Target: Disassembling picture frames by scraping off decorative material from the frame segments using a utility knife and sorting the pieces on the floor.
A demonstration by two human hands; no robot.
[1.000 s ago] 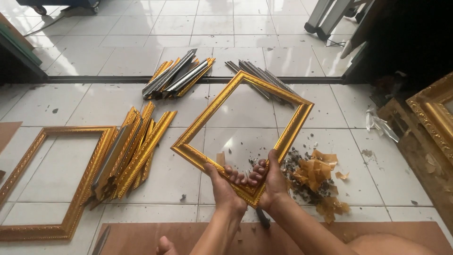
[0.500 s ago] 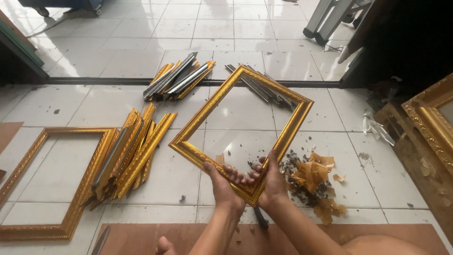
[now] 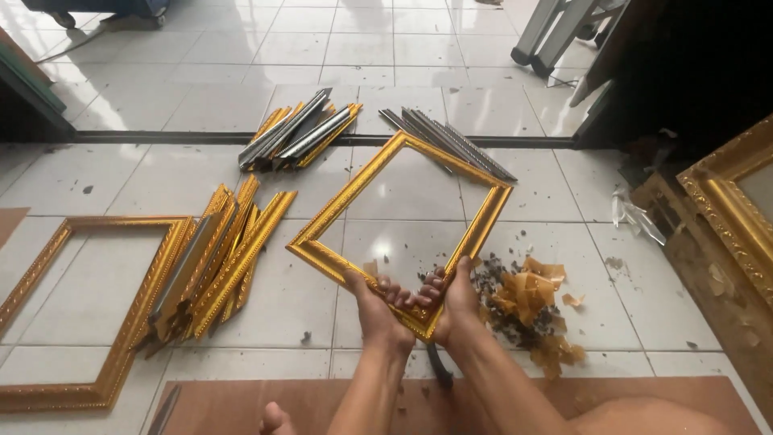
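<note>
Gold frame (image 3: pixel 403 234), centre of picture, near corner gripped by both hands: left hand (image 3: pixel 372 302) and right hand (image 3: pixel 456 300) closed around mouldings either side of joint, fingers curled inside. Judged stiff, light, mitre joints probably weak, so best held close to corner, not mid-rail. Torn tape scraps (image 3: pixel 527 302) seen lower right, loose gold mouldings (image 3: pixel 221 262) left, grey strips (image 3: pixel 451 141) beyond. Compared with half second ago: grip unchanged, frame barely shifted.
</note>
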